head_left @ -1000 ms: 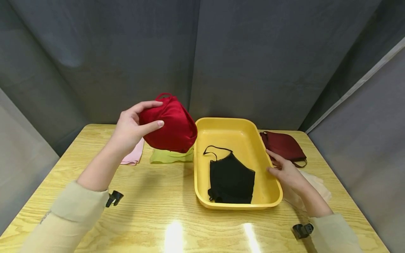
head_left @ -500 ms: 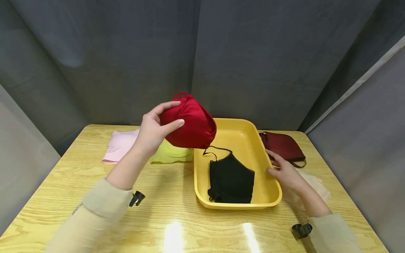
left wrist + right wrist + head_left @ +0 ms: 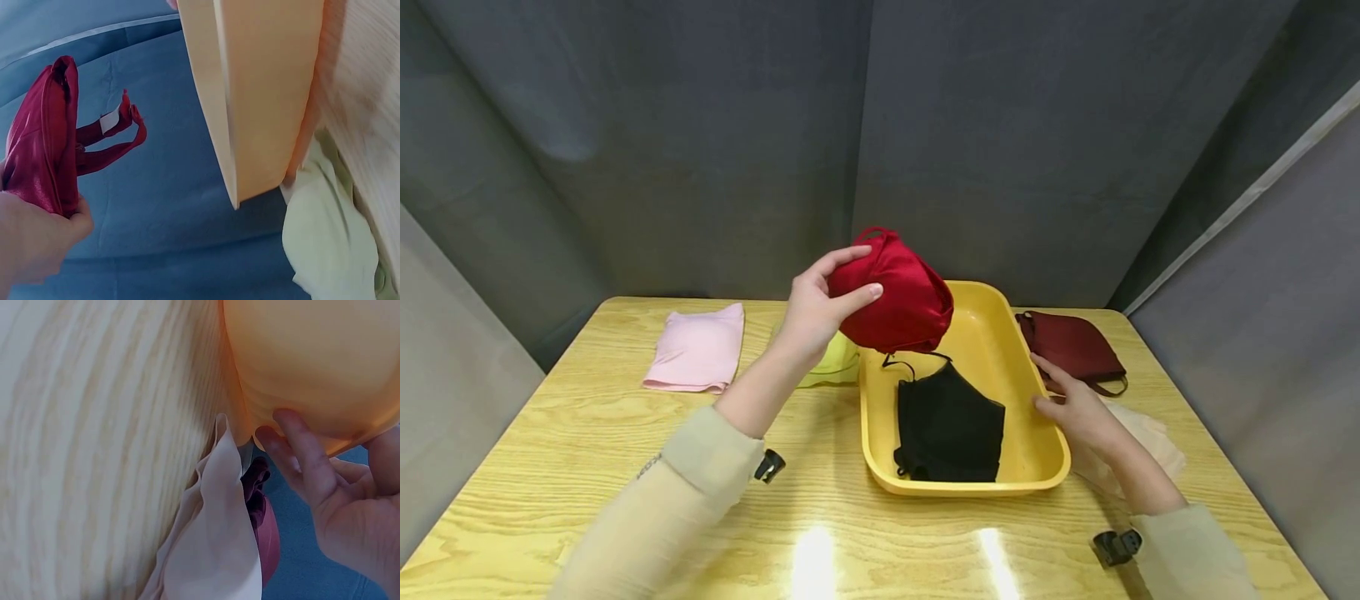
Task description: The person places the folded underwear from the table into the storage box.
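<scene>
Red bra is moving right: a second ago hanging mostly left of the tray, now hovering over its far-left part. Left hand is pinching it, thumb against fingers. Meaning: the bra is getting above the tray but not sitting in it yet; only the black bra is lying inside. Right hand is staying put, gripping the tray's right wall.

Free room far right in yellow tray, black garment blocking near middle, right hand along right side
</scene>
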Demonstrator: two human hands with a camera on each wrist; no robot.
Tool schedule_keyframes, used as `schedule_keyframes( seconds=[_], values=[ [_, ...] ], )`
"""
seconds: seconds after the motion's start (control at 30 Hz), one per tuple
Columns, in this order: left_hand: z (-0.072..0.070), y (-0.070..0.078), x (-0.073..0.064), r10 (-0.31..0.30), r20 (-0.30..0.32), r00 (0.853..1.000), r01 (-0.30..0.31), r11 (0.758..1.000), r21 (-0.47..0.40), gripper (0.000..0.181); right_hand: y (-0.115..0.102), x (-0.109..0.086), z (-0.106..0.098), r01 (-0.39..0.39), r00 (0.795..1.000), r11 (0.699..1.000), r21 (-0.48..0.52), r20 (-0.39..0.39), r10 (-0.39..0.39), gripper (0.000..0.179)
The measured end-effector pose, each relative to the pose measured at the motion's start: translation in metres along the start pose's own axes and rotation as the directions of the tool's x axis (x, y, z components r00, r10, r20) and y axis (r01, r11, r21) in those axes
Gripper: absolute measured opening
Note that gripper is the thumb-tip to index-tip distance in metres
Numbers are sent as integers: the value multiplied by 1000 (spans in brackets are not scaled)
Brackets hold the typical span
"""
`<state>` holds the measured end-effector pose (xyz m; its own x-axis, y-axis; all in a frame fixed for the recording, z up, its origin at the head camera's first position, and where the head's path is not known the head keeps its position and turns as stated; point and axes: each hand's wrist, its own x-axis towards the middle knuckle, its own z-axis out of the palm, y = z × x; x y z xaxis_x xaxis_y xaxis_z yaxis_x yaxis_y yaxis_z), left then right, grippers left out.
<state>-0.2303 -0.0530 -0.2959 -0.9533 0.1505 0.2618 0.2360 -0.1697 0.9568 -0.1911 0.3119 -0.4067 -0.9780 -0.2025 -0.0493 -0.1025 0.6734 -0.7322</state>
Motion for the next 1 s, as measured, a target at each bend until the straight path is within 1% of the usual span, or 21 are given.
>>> schedule_keyframes(
  seconds=[0.17,0.23,0.43,0.63,0.83,1.0],
  values=[
    [14,-14,7,-14,19,1000,15,999,-50,46,0,-1,0,-4,1000,1000,-7,-5,4,67],
    [18,-19,10,-26,20,999,27,998,-48,45,0,-2,0,-6,1000,1000,4,0,6,67],
    [29,-36,20,-75,-4,997,75,997,-2,44,0,-3,1,-15,1000,1000,17,6,15,67],
    [39,-55,29,-123,-5,992,123,992,-22,44,-1,-3,2,-12,1000,1000,24,5,12,67],
    [43,-75,39,-182,-27,983,181,983,-19,44,-2,-1,2,-9,1000,1000,15,-3,9,67],
    [43,-89,46,-172,-32,985,173,985,5,45,-3,-3,2,-2,1000,999,35,1,2,67]
  ],
)
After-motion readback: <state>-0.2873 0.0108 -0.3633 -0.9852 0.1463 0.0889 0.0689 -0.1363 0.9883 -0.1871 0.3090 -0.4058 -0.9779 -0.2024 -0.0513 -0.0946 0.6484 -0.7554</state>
